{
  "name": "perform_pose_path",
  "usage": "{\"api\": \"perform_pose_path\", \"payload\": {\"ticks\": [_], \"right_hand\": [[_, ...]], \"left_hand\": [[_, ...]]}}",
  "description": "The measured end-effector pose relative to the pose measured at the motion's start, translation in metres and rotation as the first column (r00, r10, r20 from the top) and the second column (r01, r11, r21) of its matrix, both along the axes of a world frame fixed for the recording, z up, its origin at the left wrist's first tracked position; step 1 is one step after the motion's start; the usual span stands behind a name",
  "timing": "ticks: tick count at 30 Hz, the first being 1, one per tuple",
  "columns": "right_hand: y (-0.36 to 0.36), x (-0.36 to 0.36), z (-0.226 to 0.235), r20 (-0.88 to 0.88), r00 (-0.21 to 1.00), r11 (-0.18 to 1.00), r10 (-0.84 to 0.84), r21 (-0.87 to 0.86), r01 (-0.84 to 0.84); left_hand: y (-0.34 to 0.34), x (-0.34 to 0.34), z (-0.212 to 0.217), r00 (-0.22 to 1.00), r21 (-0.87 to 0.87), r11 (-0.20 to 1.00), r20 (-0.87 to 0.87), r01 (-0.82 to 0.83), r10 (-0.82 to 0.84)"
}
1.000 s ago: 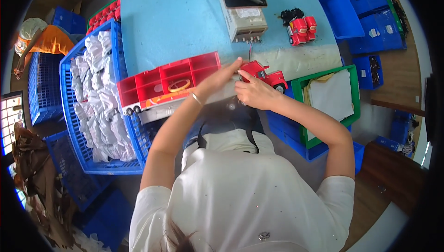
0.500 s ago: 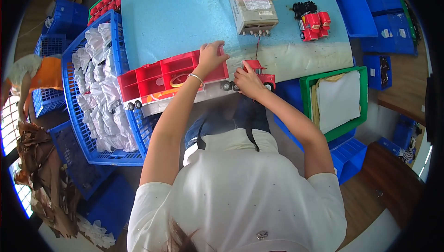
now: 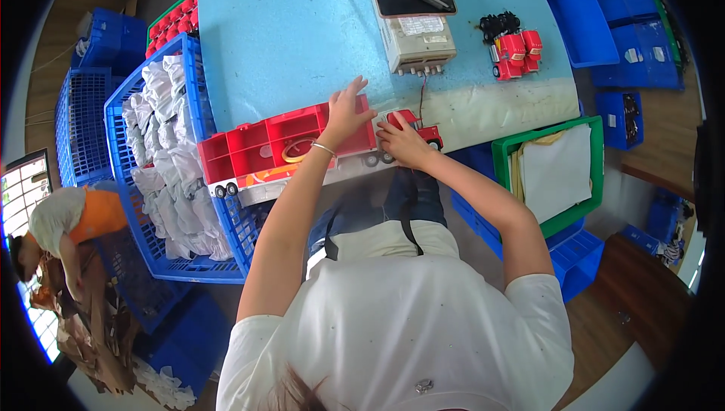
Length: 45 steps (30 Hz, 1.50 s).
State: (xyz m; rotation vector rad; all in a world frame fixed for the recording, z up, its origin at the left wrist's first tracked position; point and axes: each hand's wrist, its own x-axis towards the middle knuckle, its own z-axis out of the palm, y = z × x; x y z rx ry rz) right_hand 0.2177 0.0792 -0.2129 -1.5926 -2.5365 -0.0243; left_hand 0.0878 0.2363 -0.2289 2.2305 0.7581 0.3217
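Table (image 3: 279, 41): we find the trailer (image 3: 249, 141) along its near edge; a hard shove our way could tip it off. Cab (image 3: 430, 134) by the trailer's right end, touching or not we cannot tell; pushed askew, it could scrape. Left hand (image 3: 345, 116): fingers spread over that end, could slip. Right hand (image 3: 405, 144): fingers curled round the cab. Ring (image 3: 285, 152) inside the trailer; a jolt could unseat it.

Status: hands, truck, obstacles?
Left hand, open, over right end of trailer. Right hand on cab. Cab at that same end. Grey box beyond, apart from both.
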Motion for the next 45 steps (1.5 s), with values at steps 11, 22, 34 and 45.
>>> {"api": "perform_pose_path", "payload": {"ticks": [11, 22, 34, 45], "right_hand": [[-0.03, 0.023, 0.025, 0.115, 0.992, 0.927, -0.051, -0.364, 0.09], [-0.025, -0.002, 0.218, -0.131, 0.967, 0.963, -0.218, 0.129, 0.235], [-0.04, -0.056, 0.23, -0.529, 0.807, 0.924, -0.263, 0.103, 0.369], [-0.047, -0.06, 0.216, -0.652, 0.735, 0.888, -0.186, 0.209, 0.41]], "left_hand": [[0.003, -0.002, 0.012, 0.999, -0.063, 0.998, -0.048, 0.018, -0.021], [-0.066, -0.021, 0.174, 0.949, -0.899, 0.323, 0.24, 0.297, -0.206], [-0.078, -0.086, 0.212, 0.865, -0.892, -0.101, 0.392, 0.441, 0.311], [-0.088, -0.091, 0.24, 0.842, -0.889, 0.147, 0.457, 0.433, 0.286]]}}
